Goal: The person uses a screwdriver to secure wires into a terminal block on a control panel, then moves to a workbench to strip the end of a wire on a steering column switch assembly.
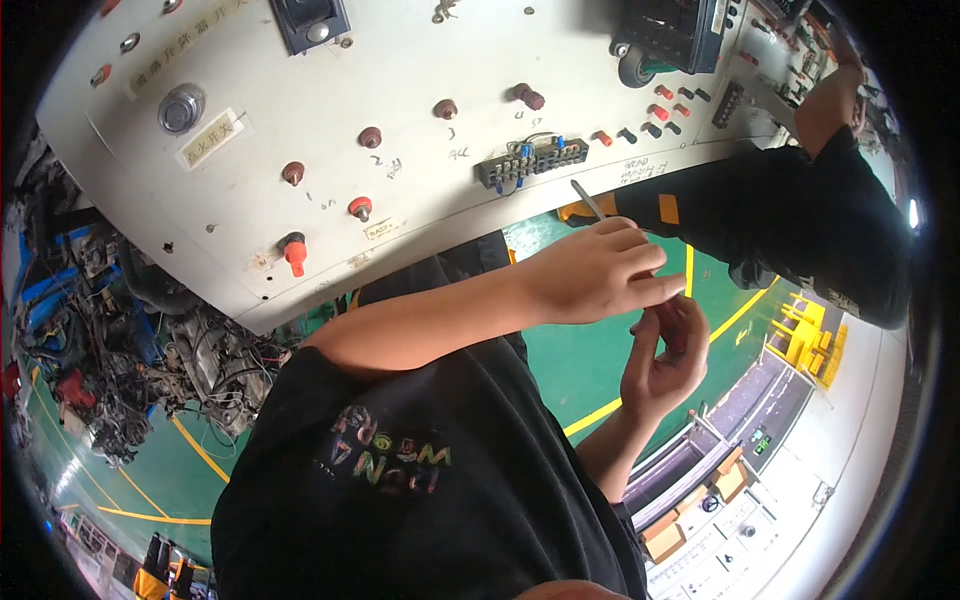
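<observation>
While the left grip (pixel 595 270) clasps a slim metal tool (pixel 588 200), the right grip (pixel 667 365) cannot be judged; a terminal block (pixel 535 165) and a co-worker's dark clothing (pixel 775 195) lie near

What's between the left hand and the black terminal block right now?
The head view shows a slim metal shaft sticking out of the left hand toward the black terminal block, plus the lower edge of the white panel.
</observation>
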Demonstrator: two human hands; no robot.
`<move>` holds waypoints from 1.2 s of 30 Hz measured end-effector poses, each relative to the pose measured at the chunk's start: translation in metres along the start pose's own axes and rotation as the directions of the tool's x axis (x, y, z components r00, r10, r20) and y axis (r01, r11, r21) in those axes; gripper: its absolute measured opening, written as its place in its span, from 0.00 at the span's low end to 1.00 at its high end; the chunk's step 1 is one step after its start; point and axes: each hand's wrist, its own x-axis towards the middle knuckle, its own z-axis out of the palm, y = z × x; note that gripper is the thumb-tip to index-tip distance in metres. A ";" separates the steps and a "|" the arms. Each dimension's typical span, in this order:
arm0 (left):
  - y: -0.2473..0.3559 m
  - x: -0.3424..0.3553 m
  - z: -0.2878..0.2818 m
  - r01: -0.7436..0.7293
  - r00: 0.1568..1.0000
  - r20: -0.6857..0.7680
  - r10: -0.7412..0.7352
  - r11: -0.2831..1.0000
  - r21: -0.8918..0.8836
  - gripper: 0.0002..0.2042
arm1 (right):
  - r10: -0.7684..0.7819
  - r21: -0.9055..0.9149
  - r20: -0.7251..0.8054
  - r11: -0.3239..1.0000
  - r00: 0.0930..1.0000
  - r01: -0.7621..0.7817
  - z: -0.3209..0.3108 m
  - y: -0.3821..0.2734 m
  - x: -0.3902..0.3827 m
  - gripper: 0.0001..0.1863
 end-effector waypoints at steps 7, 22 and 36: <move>-0.007 -0.008 -0.005 0.022 0.999 0.041 -0.025 0.998 0.052 0.20 | -0.028 -0.013 0.032 0.999 0.999 0.029 0.010 0.002 0.000 0.16; -0.011 -0.007 -0.008 0.042 0.999 -0.019 -0.042 0.999 0.017 0.17 | -0.014 -0.011 0.057 1.000 0.998 0.015 0.016 -0.007 0.004 0.15; -0.013 -0.009 -0.006 0.040 0.999 -0.027 -0.039 0.999 0.013 0.17 | -0.065 -0.028 0.053 0.997 0.997 0.066 0.018 -0.003 0.005 0.19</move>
